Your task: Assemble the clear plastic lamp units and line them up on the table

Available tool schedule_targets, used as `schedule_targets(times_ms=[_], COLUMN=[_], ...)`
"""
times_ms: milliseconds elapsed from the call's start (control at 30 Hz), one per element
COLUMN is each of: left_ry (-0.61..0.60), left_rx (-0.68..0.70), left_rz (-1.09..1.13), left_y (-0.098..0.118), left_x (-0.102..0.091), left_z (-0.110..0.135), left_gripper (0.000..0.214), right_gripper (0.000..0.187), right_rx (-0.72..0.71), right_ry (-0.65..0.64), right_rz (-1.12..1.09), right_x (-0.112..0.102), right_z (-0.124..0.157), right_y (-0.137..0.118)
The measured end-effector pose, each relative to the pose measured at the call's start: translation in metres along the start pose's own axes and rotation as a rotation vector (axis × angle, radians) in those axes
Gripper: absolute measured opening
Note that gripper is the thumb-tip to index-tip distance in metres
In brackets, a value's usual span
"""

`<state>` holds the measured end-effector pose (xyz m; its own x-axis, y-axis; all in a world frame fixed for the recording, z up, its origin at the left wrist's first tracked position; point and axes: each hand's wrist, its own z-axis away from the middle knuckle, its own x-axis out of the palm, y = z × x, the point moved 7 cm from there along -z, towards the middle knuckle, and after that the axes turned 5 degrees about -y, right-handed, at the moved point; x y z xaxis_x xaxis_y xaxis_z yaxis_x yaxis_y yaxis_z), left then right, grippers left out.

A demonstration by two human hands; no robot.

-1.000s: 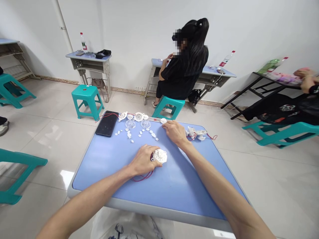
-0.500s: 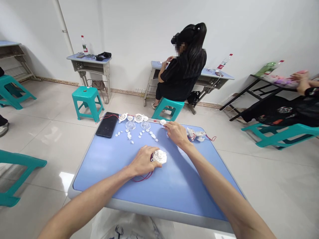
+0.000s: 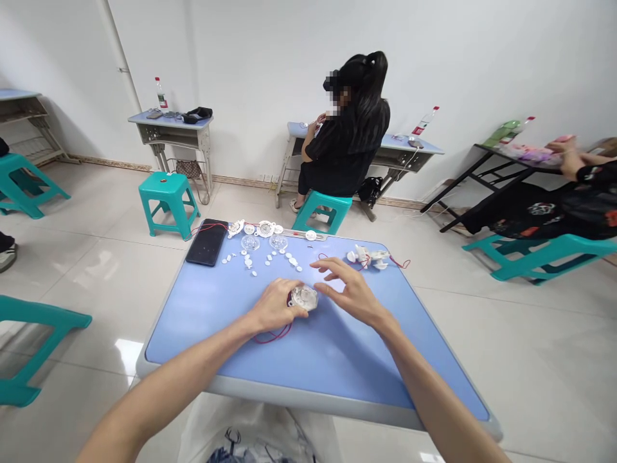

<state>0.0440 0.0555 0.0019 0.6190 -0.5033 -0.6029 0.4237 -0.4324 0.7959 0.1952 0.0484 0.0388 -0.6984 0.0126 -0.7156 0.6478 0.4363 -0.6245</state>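
Observation:
My left hand is closed round a small round white mechanism low over the desk. Its upper face looks clear and shiny, with white parts beneath. A thin red wire trails from under this hand onto the desktop. Just right of the mechanism hovers my right hand, fingers apart and holding nothing. Beyond the hands lie small white plastic pieces and two clear domes. Along the far edge sit white round parts.
On the blue desk, a black phone lies far left and a white assembly with red wires far right. A person sits at another desk ahead. Teal stools stand around. A plastic bag hangs below the near edge.
My right hand has come back from the far edge toward the mechanism, its fingers now spread. The mechanism's top, white with a raised middle before, now looks clear. My left hand keeps its hold.

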Motion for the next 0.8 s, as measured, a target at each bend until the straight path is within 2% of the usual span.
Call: schedule_targets(times_ms=[100, 233, 333, 533, 667, 800], left_ry=[-0.006, -0.033, -0.054, -0.115, -0.130, -0.094], left_rx=[0.019, 0.071, 0.096, 0.144, 0.130, 0.065], left_rz=[-0.004, -0.014, -0.043, -0.075, -0.034, 0.045], left_y=[0.001, 0.004, 0.006, 0.007, 0.006, 0.002], left_x=[-0.001, -0.003, -0.003, -0.001, -0.001, -0.004], left_z=[-0.001, -0.001, -0.002, -0.006, -0.008, -0.006], left_gripper=[0.048, 0.039, 0.035, 0.041, 0.040, 0.053], right_gripper=[0.046, 0.047, 0.046, 0.044, 0.045, 0.044], right_rx=[0.016, 0.029, 0.039, 0.021, 0.035, 0.048], right_ry=[-0.129, -0.176, -0.179, -0.168, -0.159, -0.146], right_rz=[-0.138, -0.160, -0.158, -0.179, -0.201, -0.212], right_x=[0.016, 0.028, 0.032, 0.033, 0.034, 0.034], right_z=[0.013, 0.016, 0.016, 0.019, 0.019, 0.019], right_y=[-0.016, -0.022, -0.021, -0.019, -0.017, -0.014])
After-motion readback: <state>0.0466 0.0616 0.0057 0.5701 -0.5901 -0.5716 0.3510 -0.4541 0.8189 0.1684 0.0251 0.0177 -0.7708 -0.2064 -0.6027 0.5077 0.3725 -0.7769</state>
